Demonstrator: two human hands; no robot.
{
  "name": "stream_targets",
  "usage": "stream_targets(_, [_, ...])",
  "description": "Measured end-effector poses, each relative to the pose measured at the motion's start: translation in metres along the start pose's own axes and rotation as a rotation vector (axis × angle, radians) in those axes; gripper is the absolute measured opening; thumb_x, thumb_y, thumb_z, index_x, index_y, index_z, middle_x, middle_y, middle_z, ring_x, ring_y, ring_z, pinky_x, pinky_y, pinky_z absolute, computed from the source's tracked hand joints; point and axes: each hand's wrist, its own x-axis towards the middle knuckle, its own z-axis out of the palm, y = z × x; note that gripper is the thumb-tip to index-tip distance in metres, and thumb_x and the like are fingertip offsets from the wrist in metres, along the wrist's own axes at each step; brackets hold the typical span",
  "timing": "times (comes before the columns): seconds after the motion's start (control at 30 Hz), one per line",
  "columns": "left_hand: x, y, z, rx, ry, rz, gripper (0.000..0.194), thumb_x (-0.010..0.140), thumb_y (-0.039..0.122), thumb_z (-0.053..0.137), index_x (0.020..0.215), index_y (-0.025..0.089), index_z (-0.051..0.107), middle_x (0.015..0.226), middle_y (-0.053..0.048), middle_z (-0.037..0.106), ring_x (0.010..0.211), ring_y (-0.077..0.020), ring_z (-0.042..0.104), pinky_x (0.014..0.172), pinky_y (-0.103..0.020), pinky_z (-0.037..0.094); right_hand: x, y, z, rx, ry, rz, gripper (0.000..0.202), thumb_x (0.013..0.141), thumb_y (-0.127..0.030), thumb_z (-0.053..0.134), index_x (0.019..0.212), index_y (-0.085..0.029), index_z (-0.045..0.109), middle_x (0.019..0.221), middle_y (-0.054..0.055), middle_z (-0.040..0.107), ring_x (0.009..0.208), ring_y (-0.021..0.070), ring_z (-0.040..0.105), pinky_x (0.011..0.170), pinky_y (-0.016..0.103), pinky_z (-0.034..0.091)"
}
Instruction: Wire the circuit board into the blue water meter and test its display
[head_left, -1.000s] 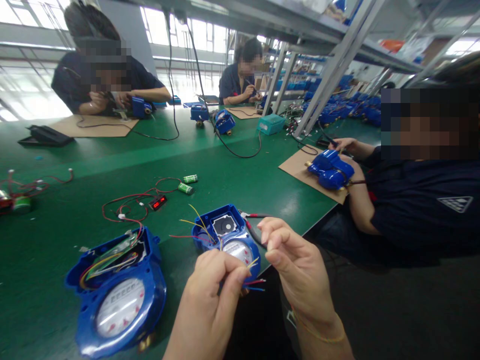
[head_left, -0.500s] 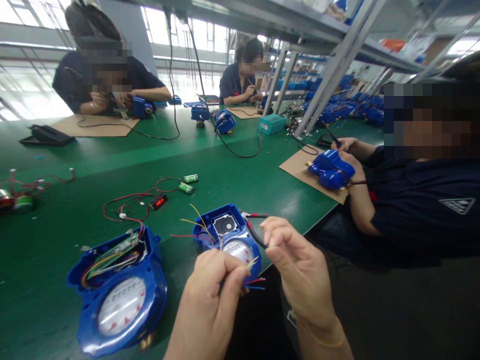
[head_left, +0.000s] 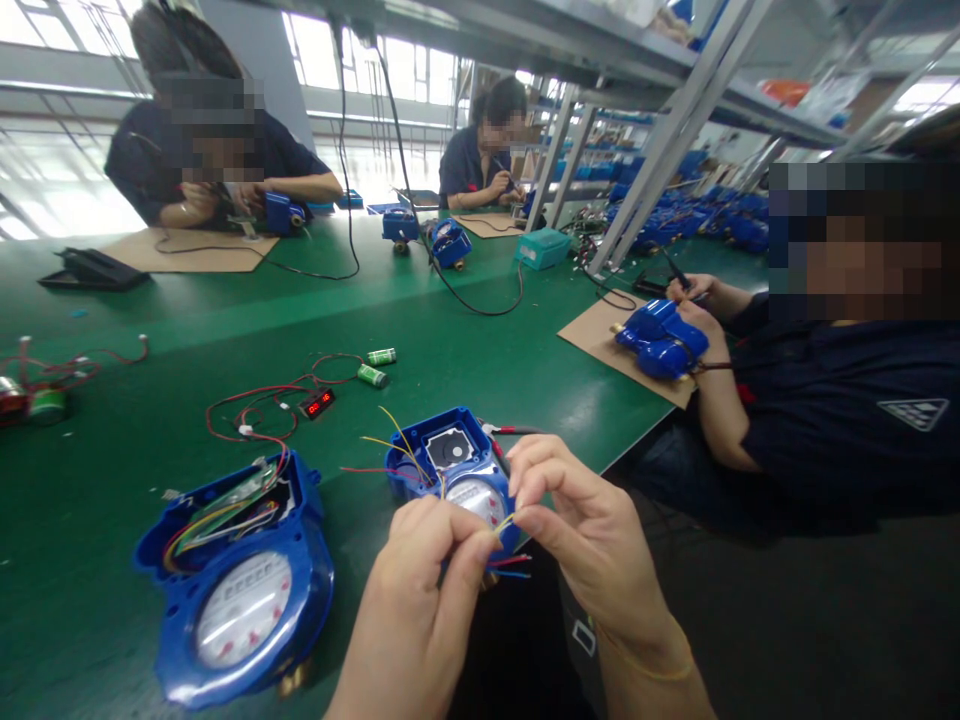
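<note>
Our left hand (head_left: 420, 590) pinches a few yellow wires (head_left: 507, 523) between thumb and forefinger. Their short free ends slant up and to the right, out of that pinch and toward our right hand (head_left: 592, 540). The wires thus lie between the two hands: left on the bundle, right just at the ends. Right thumb and forefinger are bent close together; we cannot tell whether they grip the strands or only brush them. Strands too fine to count. Below, a red wire (head_left: 517, 560) and a blue wire (head_left: 516, 575) poke out, their other ends hidden behind the left hand. Beyond, an opened blue meter (head_left: 484, 470) lies at the edge of the counter (head_left: 465, 350), its dial partly covered by our fingers. Farther off, a small display (head_left: 320, 404) glows red, digits hard to read.
</note>
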Motion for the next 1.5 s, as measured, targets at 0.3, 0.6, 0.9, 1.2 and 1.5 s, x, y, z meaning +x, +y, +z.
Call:
stream_targets(0.3, [-0.001,0.002,0.000,-0.027,0.014,-0.047,0.028,0.102,0.031,0.047,0.077,0.023,0.056,0.075,0.003,0.058,0.075,-0.0159,0.055,0.072,-0.023,0.041,0.002,0.006,-0.001,0.068,0.174,-0.084,0.014,0.093,-0.031,0.067,0.084,-0.022,0.063,0.086,0.000,0.055,0.096,0.0184,0.051,0.097,0.033,0.038])
stream_targets(0.6, [-0.002,0.001,0.001,-0.031,-0.015,-0.022,0.027,0.102,0.031,0.046,0.079,0.023,0.056,0.076,0.003,0.058,0.074,-0.0158,0.055,0.071,-0.023,0.041,0.001,0.006,0.002,0.001,0.008,-0.065,0.016,0.092,-0.033,0.069,0.082,-0.022,0.064,0.087,0.002,0.057,0.095,0.0206,0.052,0.097,0.038,0.038])
stream_targets(0.9, [-0.003,0.002,-0.001,-0.072,0.004,-0.085,0.030,0.103,0.034,0.046,0.078,0.023,0.057,0.075,0.002,0.058,0.075,-0.0162,0.055,0.072,-0.024,0.040,0.003,0.015,-0.001,0.114,0.246,-0.104,0.016,0.092,-0.033,0.069,0.080,-0.023,0.064,0.083,0.000,0.053,0.095,0.0187,0.051,0.098,0.033,0.037])
stream_targets(1.2, [-0.002,0.003,0.001,-0.059,-0.022,-0.074,0.029,0.102,0.033,0.047,0.077,0.023,0.057,0.074,0.001,0.059,0.075,-0.0175,0.056,0.072,-0.025,0.042,-0.001,0.008,0.005,0.015,0.034,-0.080,0.012,0.088,-0.035,0.074,0.082,-0.024,0.072,0.084,0.002,0.060,0.096,0.0215,0.053,0.097,0.038,0.039])
stream_targets(1.5, [-0.001,0.000,0.010,-0.060,0.104,-0.031,0.030,0.102,0.038,0.047,0.081,0.023,0.060,0.076,-0.001,0.059,0.079,-0.0210,0.057,0.079,-0.027,0.040,0.002,0.035,-0.024,-0.150,0.342,0.109,0.012,0.093,-0.035,0.065,0.091,-0.024,0.068,0.103,0.003,0.064,0.105,0.0211,0.058,0.099,0.038,0.044])
